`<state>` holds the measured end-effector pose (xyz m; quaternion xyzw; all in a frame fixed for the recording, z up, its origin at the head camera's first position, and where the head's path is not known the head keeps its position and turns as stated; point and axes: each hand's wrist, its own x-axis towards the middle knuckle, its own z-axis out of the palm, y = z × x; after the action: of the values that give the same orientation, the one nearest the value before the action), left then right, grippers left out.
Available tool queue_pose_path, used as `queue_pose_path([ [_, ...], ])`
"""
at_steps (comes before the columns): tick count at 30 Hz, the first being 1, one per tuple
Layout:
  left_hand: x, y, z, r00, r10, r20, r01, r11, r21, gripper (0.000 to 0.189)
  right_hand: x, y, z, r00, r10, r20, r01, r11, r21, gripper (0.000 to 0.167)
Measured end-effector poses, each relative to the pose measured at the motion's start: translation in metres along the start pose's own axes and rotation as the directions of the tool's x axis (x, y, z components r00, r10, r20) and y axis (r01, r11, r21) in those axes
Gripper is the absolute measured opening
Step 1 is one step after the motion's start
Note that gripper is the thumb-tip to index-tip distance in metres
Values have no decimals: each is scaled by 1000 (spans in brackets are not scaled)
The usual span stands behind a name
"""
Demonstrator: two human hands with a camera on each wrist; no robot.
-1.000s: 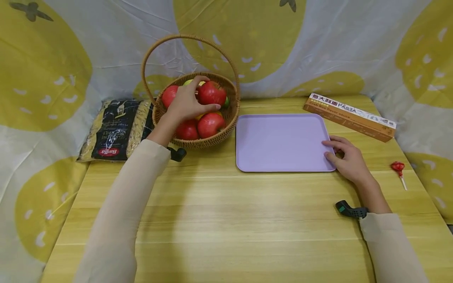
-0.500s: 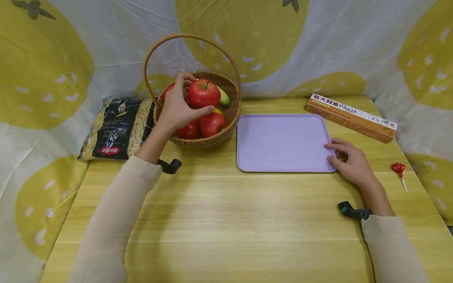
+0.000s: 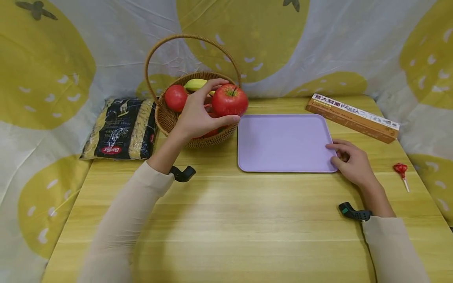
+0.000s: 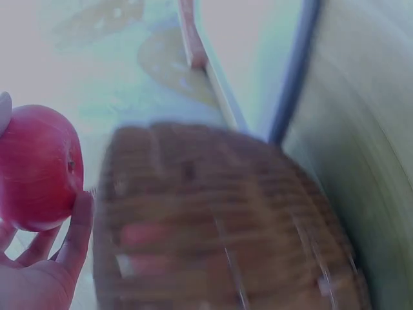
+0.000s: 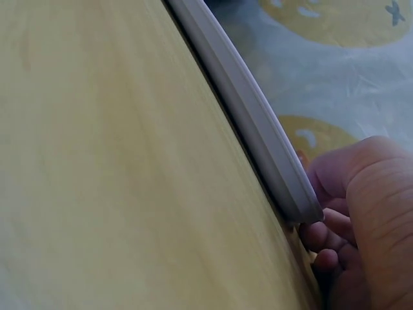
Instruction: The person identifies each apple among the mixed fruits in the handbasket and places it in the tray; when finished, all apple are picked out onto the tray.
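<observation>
My left hand (image 3: 196,114) holds a red apple (image 3: 230,101) between thumb and fingers, above the right rim of a wicker basket (image 3: 203,143). In the left wrist view the apple (image 4: 39,169) is raised beside the blurred basket wall (image 4: 213,194). Another red apple (image 3: 175,98) and a banana (image 3: 195,84) show inside the basket; the hand hides some of the other fruit. At the right end of a lilac tray (image 3: 283,143), my right hand (image 3: 352,163) pinches the rim. The right wrist view shows its thumb over the tray edge (image 5: 251,116), with other fingers curled lower down.
Left of the basket lies a black bag of penne pasta (image 3: 116,127). An orange and white pasta box (image 3: 352,117) lies behind the tray, and a red lollipop (image 3: 401,169) near the table's right edge. The basket's tall handle (image 3: 189,36) arches over the fruit.
My left hand has lifted the apple out from among the fruit and moved it rightward to the basket's rim. More of the banana now shows. The right hand stays at the tray.
</observation>
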<state>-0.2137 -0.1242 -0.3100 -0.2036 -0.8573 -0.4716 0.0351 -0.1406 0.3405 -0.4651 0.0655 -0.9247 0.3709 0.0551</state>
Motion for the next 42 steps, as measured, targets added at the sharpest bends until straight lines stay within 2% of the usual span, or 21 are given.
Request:
queue_pose_path([
  [3, 4, 7, 14, 999, 41, 18, -40, 999, -20, 80, -1, 0, -1, 1000, 2, -2, -2, 1000, 0, 32],
  [8, 9, 16, 39, 996, 70, 55, -66, 995, -73, 80, -1, 0, -2, 1000, -15, -7, 15, 1000, -2, 31],
  [14, 11, 24, 71, 990, 112, 83, -95, 979, -182, 80, -1, -2, -1, 1000, -17, -7, 17, 1000, 5, 31],
  [16, 11, 28, 81, 990, 101, 101, -76, 973, -220, 80, -1, -1, 0, 1000, -17, -8, 17, 1000, 5, 31],
  [21, 16, 21, 109, 990, 44, 135, -9, 969, -249, 81, 0, 1, 0, 1000, -21, -9, 21, 1000, 8, 31],
  [27, 25, -1, 138, 992, -1, 127, 21, 988, -151, 84, 0, -2, 0, 1000, -17, -13, 17, 1000, 14, 31],
  [33, 31, -19, 149, 993, -90, 79, 93, 995, -27, 88, 1, -2, 2, 1000, -5, -13, 6, 1000, 26, 32],
  [38, 34, -29, 155, 983, -178, 43, 180, 983, -36, 88, 1, 0, 1, 1000, -16, -19, 17, 1000, 15, 31],
  [42, 38, -35, 158, 978, -209, -5, 208, 977, -41, 87, 1, 0, 1, 1000, -10, -24, 10, 1000, 22, 31],
])
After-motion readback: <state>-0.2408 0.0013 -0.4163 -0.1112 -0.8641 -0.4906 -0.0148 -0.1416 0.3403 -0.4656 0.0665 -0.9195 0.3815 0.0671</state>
